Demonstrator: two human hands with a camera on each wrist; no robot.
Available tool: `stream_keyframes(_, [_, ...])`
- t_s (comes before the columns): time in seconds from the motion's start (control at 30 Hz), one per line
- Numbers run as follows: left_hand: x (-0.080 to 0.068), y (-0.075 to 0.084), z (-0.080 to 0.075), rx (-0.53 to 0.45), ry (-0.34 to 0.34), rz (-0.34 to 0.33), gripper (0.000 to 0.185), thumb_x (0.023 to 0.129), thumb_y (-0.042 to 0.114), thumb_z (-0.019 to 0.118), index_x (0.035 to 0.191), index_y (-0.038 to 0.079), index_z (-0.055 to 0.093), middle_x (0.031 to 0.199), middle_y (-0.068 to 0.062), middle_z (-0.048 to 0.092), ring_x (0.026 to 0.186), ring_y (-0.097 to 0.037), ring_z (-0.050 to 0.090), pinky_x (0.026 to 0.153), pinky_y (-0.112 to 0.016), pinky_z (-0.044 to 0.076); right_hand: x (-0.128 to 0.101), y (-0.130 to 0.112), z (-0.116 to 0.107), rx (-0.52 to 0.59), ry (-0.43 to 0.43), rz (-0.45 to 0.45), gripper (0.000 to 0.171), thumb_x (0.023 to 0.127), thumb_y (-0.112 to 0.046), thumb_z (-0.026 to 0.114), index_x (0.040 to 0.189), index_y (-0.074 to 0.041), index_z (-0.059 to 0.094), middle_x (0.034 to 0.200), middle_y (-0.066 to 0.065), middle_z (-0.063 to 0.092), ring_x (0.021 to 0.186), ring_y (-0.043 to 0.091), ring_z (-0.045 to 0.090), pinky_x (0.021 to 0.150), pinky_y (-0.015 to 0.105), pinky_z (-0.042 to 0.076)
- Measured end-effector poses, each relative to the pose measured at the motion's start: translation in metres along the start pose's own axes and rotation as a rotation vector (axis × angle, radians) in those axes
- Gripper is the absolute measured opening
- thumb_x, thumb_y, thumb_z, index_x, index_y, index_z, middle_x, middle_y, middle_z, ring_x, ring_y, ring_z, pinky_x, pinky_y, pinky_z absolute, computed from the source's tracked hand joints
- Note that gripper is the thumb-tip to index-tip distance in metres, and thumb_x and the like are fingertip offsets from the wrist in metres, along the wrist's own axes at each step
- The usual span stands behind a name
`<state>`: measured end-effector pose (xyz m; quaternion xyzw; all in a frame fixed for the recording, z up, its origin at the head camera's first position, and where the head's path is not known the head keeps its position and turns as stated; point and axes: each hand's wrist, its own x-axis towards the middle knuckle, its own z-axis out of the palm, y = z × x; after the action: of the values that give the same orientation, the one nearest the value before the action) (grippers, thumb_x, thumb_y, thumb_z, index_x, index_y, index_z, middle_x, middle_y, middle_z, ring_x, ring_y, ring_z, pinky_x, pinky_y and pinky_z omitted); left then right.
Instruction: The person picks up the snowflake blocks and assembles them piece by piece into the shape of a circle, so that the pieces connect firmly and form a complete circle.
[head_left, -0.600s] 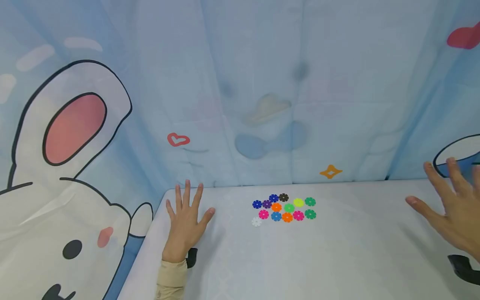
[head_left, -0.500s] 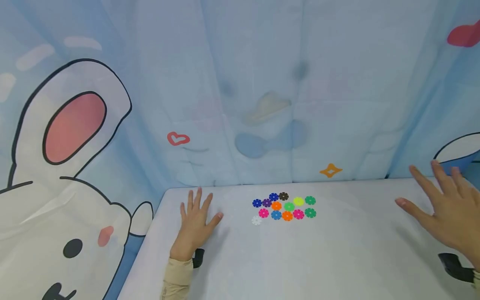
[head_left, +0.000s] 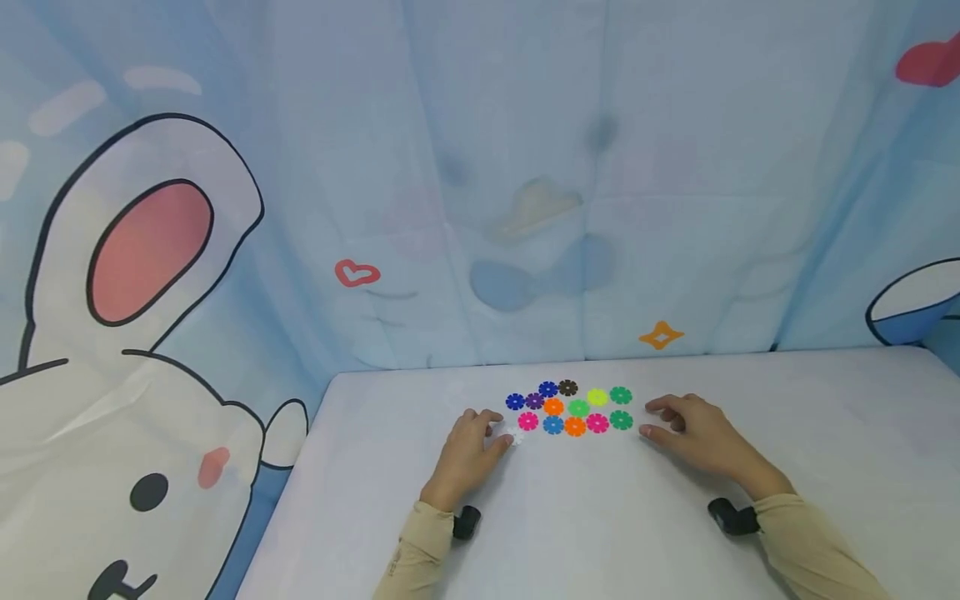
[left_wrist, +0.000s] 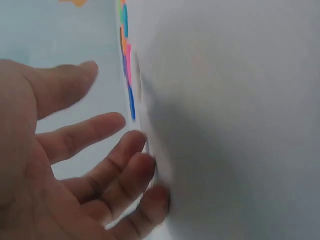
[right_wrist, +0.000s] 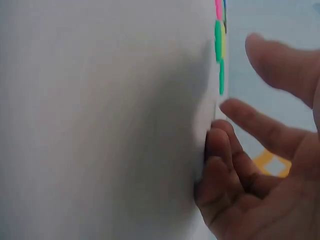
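Note:
Several small flower-shaped plastic discs (head_left: 572,408) in many colours lie in two rows on the white table (head_left: 600,525), near its back edge. A white disc (head_left: 514,437) sits at the cluster's lower left. My left hand (head_left: 501,425) rests on the table with loosely curled fingers, its thumb right beside the white disc. My right hand (head_left: 648,421) rests just right of the green discs (head_left: 621,408), fingers loosely curled, holding nothing. The left wrist view shows my left hand (left_wrist: 120,120) relaxed, with the discs (left_wrist: 127,65) edge-on beyond it. The right wrist view shows my right hand (right_wrist: 235,100) empty beside the discs (right_wrist: 219,40).
A light blue curtain (head_left: 525,167) with cartoon prints hangs right behind the table. A large rabbit picture (head_left: 135,333) covers the left side. The table's left edge (head_left: 285,500) drops away beside my left sleeve (head_left: 408,558). A black wrist mount (head_left: 731,517) shows on each arm.
Both hands have moved inward from the table's far sides to the disc cluster. Their spread fingers have curled loosely. The discs have not moved.

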<state>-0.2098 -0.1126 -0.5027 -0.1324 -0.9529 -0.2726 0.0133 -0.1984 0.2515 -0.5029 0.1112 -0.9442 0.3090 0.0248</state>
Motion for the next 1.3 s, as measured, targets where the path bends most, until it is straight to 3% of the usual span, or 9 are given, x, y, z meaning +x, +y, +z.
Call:
stream_keyframes(0.23, [0.013, 0.019, 0.017, 0.04, 0.048, -0.017, 0.026, 0.093, 0.022, 0.083, 0.116, 0.013, 0.073, 0.093, -0.003, 0.059, 0.083, -0.015, 0.053, 0.065, -0.023, 0.044, 0.019, -0.011, 0.018, 0.05, 0.034, 0.065, 0.037, 0.094, -0.028, 0.081, 0.116, -0.001, 0.071, 0.097, 0.012, 0.068, 0.087, 0.023, 0.059, 0.072, 0.033, 0.051])
stream_keyframes(0.53, [0.016, 0.02, 0.019, 0.024, 0.013, -0.122, 0.028, 0.089, 0.018, 0.087, 0.1, 0.013, 0.061, 0.085, 0.0, 0.052, 0.078, -0.015, 0.048, 0.067, -0.029, 0.044, 0.024, -0.023, 0.025, 0.047, 0.016, 0.132, 0.022, 0.091, -0.017, 0.082, 0.104, -0.002, 0.071, 0.094, 0.01, 0.065, 0.086, 0.024, 0.057, 0.072, 0.033, 0.047])
stream_keyframes(0.7, [0.016, 0.016, 0.014, -0.064, 0.008, -0.118, 0.031, 0.088, 0.018, 0.088, 0.098, 0.012, 0.059, 0.077, 0.001, 0.051, 0.071, -0.015, 0.047, 0.063, -0.027, 0.038, 0.025, -0.023, 0.022, 0.079, -0.007, 0.175, 0.025, 0.091, -0.017, 0.082, 0.105, 0.001, 0.071, 0.096, 0.013, 0.066, 0.088, 0.025, 0.058, 0.073, 0.034, 0.049])
stream_keyframes(0.8, [0.016, 0.011, 0.008, -0.145, -0.004, -0.081, 0.026, 0.089, 0.01, 0.086, 0.096, 0.01, 0.061, 0.073, 0.001, 0.052, 0.065, -0.014, 0.047, 0.058, -0.025, 0.036, 0.025, -0.023, 0.019, 0.091, -0.007, 0.182, 0.025, 0.091, -0.018, 0.082, 0.105, 0.001, 0.071, 0.096, 0.012, 0.067, 0.087, 0.025, 0.058, 0.073, 0.033, 0.049])
stream_keyframes(1.0, [0.016, 0.003, -0.002, -0.328, -0.063, -0.044, 0.015, 0.092, -0.005, 0.078, 0.092, 0.004, 0.066, 0.072, 0.0, 0.06, 0.058, -0.009, 0.054, 0.051, -0.019, 0.045, 0.022, -0.024, 0.018, 0.125, 0.0, 0.178, 0.023, 0.091, -0.021, 0.081, 0.099, -0.001, 0.072, 0.089, 0.007, 0.069, 0.081, 0.021, 0.059, 0.07, 0.031, 0.048])
stream_keyframes(1.2, [0.016, -0.002, -0.005, -0.483, -0.044, -0.052, 0.009, 0.093, 0.002, 0.08, 0.088, 0.001, 0.072, 0.065, -0.007, 0.07, 0.046, -0.011, 0.061, 0.043, -0.023, 0.051, 0.022, -0.02, 0.017, 0.17, 0.012, 0.204, 0.024, 0.093, -0.024, 0.08, 0.101, -0.003, 0.073, 0.09, 0.006, 0.074, 0.084, 0.021, 0.063, 0.072, 0.031, 0.05])
stream_keyframes(1.3, [0.015, 0.0, -0.009, -0.592, -0.046, -0.104, 0.013, 0.095, 0.009, 0.08, 0.087, 0.001, 0.073, 0.065, -0.007, 0.071, 0.049, -0.011, 0.064, 0.046, -0.025, 0.056, 0.022, -0.018, 0.016, 0.213, 0.026, 0.232, 0.028, 0.095, -0.027, 0.079, 0.106, -0.002, 0.072, 0.092, 0.005, 0.076, 0.086, 0.021, 0.065, 0.073, 0.03, 0.052])
